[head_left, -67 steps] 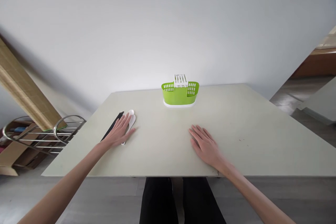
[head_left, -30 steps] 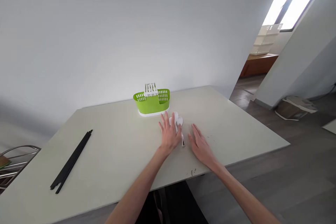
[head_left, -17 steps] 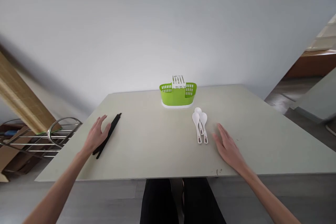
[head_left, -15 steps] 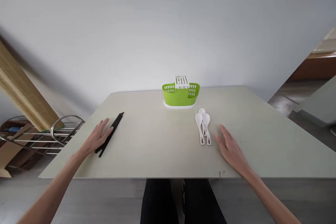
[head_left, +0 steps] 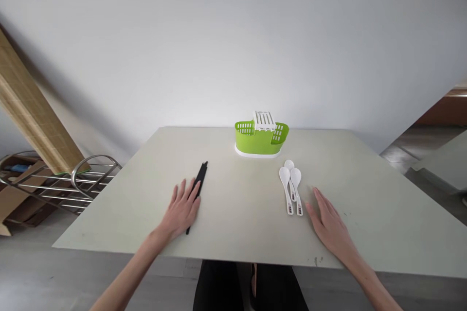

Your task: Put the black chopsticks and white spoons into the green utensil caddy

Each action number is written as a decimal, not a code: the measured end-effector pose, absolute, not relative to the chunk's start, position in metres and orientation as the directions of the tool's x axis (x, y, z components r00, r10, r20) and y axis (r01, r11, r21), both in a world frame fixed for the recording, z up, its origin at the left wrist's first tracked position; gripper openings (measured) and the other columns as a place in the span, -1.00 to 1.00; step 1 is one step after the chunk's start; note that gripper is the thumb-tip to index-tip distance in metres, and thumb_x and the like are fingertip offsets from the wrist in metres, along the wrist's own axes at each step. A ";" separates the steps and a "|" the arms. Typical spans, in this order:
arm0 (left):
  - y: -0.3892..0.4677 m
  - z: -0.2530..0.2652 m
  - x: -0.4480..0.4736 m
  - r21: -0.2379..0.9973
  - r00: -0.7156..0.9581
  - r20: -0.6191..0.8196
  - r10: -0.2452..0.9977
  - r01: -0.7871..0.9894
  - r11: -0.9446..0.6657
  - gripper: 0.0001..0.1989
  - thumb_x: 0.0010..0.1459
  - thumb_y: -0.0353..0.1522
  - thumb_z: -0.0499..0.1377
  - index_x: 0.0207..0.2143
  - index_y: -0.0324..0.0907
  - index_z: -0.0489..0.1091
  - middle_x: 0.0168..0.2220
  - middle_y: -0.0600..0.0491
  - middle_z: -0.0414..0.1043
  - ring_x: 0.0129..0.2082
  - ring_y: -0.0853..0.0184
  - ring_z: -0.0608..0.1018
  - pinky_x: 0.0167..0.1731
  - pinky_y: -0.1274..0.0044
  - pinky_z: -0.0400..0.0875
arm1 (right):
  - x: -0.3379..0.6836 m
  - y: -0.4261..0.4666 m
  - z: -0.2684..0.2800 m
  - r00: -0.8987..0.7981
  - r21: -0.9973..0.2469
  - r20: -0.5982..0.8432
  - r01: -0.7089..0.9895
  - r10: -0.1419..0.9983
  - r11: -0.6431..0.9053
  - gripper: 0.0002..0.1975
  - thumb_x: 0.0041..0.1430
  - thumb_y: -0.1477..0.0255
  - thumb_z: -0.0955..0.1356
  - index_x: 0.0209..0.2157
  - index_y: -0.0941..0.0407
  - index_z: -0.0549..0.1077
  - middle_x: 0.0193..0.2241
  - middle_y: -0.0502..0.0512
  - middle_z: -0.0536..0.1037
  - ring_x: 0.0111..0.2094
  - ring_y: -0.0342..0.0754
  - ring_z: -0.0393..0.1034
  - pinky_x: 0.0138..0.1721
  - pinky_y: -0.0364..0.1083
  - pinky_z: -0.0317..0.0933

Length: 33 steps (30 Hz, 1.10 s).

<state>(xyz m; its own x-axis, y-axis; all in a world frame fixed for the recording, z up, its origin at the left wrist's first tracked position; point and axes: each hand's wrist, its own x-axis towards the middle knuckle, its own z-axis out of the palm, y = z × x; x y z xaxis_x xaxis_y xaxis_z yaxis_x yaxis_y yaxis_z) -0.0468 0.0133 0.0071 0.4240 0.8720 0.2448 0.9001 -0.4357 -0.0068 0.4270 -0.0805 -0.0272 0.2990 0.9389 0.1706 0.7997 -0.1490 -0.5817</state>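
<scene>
The left hand (head_left: 180, 211) is laid palm-down over a bundle of black chopsticks (head_left: 200, 175), of which the far tips and one near end are left uncovered. Its grip is spread, with the fingers stretched forward and slightly parted; whether any chopstick is pinched beneath the palm cannot be told. Compared with half a second earlier, the chopsticks are placed nearer the middle of the desk (head_left: 241, 223) and are turned to point more nearly straight away from the person; the left hand is brought inward along with them.

Three white spoons (head_left: 296, 176) are bunched just beside the right hand (head_left: 330, 228), on its thumb side, with their bowls directed toward the wall (head_left: 219, 48) and their marked handles toward the near edge. Their place by that hand is unchanged over the same half second (in the earliest frame, spoons are seen under the left hand, next to the chopsticks). The right grip is kept flat, with its fingers pressed together and its thumb set apart.

A green basket (head_left: 255, 145), topped by a white slotted piece (head_left: 264, 120), is stood near the wall, beyond both sets of cutlery.
</scene>
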 end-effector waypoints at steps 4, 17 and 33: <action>-0.002 -0.003 0.019 0.022 0.395 0.341 0.853 0.904 -0.427 -0.38 0.49 -0.20 -0.12 0.52 -0.09 -0.10 0.51 -0.04 -0.06 0.51 -0.04 -0.07 0.42 -0.03 -0.03 | 0.426 -0.080 -0.029 0.283 -0.579 0.188 0.806 0.940 -0.127 -0.30 0.45 0.01 0.11 0.48 0.00 0.04 0.45 0.10 0.17 0.45 0.20 0.04 0.40 0.24 0.08; -0.015 0.026 0.055 0.330 0.523 0.259 0.812 0.742 -0.583 -0.32 0.49 -0.23 -0.03 0.52 0.11 -0.28 0.52 0.03 -0.12 0.50 0.09 -0.04 0.41 0.05 0.11 | 0.404 0.013 0.052 0.008 -0.453 0.521 0.850 0.853 0.269 -0.40 0.48 0.22 0.14 0.47 0.00 0.03 0.39 0.20 0.25 0.40 0.17 0.14 0.37 0.25 0.14; -0.038 0.061 0.045 0.201 0.766 0.104 0.635 0.609 -0.767 -0.19 0.43 -0.06 0.06 0.52 0.06 -0.33 0.52 0.07 -0.13 0.51 0.02 -0.08 0.44 0.03 -0.01 | 0.413 0.103 0.038 -0.249 -0.245 0.388 0.900 0.887 0.360 -0.42 0.39 0.43 0.16 0.40 0.21 0.15 0.36 0.34 0.26 0.46 0.27 -0.05 0.37 0.26 0.12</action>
